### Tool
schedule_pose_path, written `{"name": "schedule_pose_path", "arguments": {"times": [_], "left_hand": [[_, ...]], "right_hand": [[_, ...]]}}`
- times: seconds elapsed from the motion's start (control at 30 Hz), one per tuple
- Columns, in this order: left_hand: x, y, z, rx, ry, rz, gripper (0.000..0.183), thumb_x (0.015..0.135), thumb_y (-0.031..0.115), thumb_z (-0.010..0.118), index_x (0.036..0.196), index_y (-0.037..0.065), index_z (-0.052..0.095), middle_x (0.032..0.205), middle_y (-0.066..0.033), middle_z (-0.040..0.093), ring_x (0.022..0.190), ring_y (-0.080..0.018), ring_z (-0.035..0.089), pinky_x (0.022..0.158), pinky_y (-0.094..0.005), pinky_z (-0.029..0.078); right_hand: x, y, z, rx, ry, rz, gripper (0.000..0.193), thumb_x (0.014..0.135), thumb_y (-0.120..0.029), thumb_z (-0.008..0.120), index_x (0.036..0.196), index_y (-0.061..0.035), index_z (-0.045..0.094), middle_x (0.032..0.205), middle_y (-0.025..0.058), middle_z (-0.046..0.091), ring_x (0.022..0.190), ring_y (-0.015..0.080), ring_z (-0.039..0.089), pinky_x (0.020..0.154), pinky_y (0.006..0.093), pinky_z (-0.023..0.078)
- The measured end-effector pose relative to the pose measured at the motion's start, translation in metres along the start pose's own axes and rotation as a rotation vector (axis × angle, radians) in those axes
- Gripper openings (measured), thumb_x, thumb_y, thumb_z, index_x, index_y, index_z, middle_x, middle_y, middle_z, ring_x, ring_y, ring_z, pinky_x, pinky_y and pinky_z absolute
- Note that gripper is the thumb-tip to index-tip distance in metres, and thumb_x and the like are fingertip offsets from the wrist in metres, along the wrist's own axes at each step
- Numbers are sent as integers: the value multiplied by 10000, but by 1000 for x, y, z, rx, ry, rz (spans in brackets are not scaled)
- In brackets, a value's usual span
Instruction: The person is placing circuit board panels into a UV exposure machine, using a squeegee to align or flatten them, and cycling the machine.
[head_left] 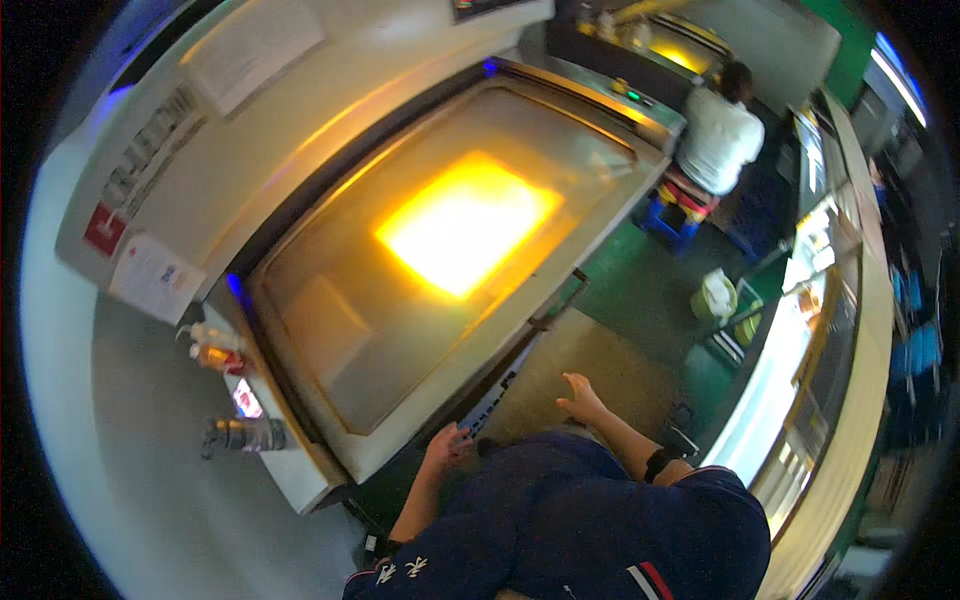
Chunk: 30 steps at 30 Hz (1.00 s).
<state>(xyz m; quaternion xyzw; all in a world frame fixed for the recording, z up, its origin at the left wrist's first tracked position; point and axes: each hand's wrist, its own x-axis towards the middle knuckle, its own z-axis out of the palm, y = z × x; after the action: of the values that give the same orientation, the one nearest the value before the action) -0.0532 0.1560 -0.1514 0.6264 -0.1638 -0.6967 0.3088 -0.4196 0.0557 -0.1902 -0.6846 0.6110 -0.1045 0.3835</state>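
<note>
I have the big pale machine (470, 350) across the middle of my view, its wide flat panel (350, 280) carrying a bright yellow-white rectangle of light. Beyond its front edge, a brown board (615, 350) lies low. Past the far right corner I see a co-worker in a white top (722, 140), seated on a stool (675, 215). Along the machine's front edge, toward the near corner, runs a bluish strip (490, 400) with dark marks. My left hand (447, 447) is at the strip's near end, fingers bent; I can't tell whether they grip it. My right hand (582, 402) is spread above the board, holding nothing I can see. On the left-end ledge, a dark bottle (245, 434) lies beside a lit phone (247, 398).
</note>
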Motion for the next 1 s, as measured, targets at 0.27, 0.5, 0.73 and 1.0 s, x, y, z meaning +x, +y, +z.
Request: {"name": "schedule_pose_path", "arguments": {"times": [0.27, 0.5, 0.73, 1.0], "left_hand": [[116, 59, 148, -331, -206, 30, 612, 959, 425, 566, 1431, 85, 373, 1429, -94, 451, 1207, -279, 504, 958, -521, 458], [214, 114, 251, -919, -196, 215, 211, 960, 253, 513, 1066, 78, 569, 1099, -95, 642, 1061, -290, 591, 971, -531, 442], [190, 157, 245, -911, -30, 151, 156, 909, 184, 508, 827, 54, 532, 769, -96, 585, 879, -288, 613, 905, -515, 480], [32, 328, 229, -1534, -907, 226, 442, 828, 189, 590, 1178, -45, 455, 1189, -204, 497, 1208, -348, 446, 1061, -561, 340]], "right_hand": [[-47, 41, -37, 165, -327, 55, 558, 916, -365, 605, 1372, -64, 492, 1339, 193, 529, 1226, 349, 516, 1034, 422, 419], [-62, 35, -70, 194, -359, -16, 493, 942, -373, 563, 1344, -92, 530, 1296, 140, 583, 1161, 320, 575, 993, 422, 454], [-39, 42, -63, 100, -411, -179, 479, 933, -391, 551, 1329, -120, 554, 1289, 138, 594, 1162, 331, 579, 968, 441, 470], [-50, 51, -94, 309, -177, -20, 478, 919, -382, 572, 1308, -104, 570, 1240, 137, 632, 1140, 330, 596, 967, 434, 471]]}}
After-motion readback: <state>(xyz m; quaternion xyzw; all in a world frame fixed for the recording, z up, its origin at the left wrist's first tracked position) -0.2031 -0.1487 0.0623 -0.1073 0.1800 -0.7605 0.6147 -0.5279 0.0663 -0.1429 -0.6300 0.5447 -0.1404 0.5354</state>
